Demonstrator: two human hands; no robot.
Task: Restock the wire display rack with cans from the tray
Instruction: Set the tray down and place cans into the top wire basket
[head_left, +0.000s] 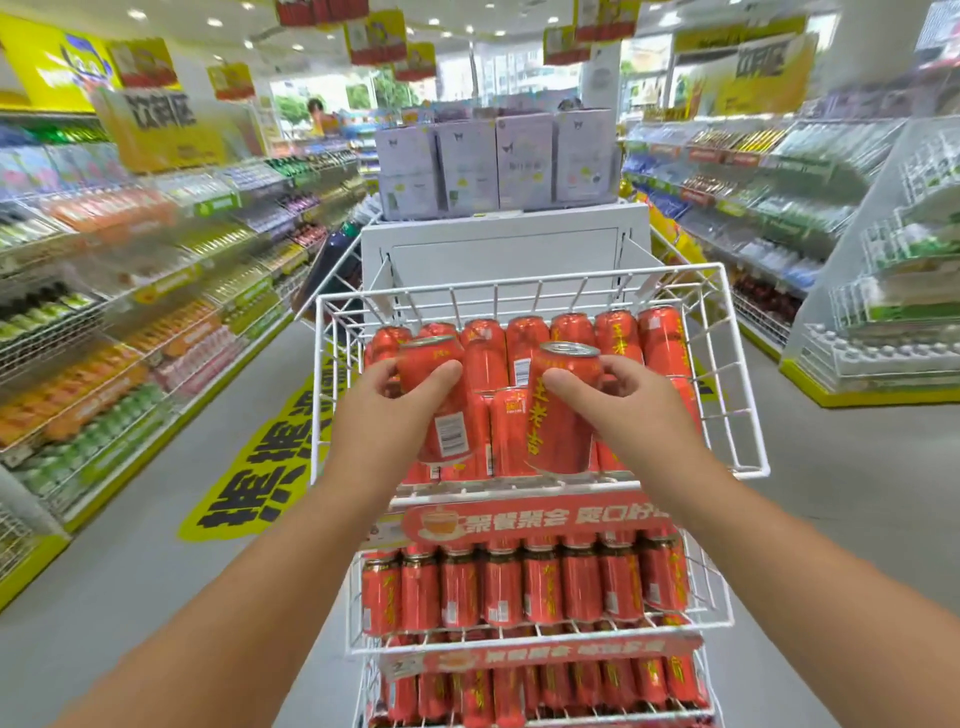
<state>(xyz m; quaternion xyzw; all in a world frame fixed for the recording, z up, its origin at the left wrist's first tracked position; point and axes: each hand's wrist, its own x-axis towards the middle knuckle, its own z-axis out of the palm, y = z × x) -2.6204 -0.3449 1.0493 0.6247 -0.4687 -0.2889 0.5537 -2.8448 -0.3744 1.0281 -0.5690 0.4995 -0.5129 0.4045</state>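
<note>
**A:** Both arms are out over the white wire display rack (540, 291), top basket, and each hand has a can.

**B:** Left hand (387, 410) first: fingers wrapped round a red aluminium can with a silver lid and a white barcode label (439, 400), thumb laid across the front near the rim. The can tilts slightly, base toward the camera.

**A:** And the right hand (628, 405) clamps a second red can, this one with yellow characters running down its side (561, 410). Thumb on the front, fingers curled round the far side just under the lid.

**B:** The two held cans sit side by side, near each other, above the front of the top basket. Whether their bases touch the stock below, I can't tell.

**A:** Behind them, a row of matching red cans (571, 332) stands upright along the back of the basket, more packed beneath the hands.

**B:** Below the front rail hangs a red promotional strip with a teacup picture (524, 522). Under that, the second tier of red cans (524, 587) is full, shoulder to shoulder.

**A:** A third tier shows at the bottom edge, also stocked.

**B:** Beyond the rack, lilac cartons (493, 161) on a white stand; blurred drink shelves line both sides of the aisle.
</note>
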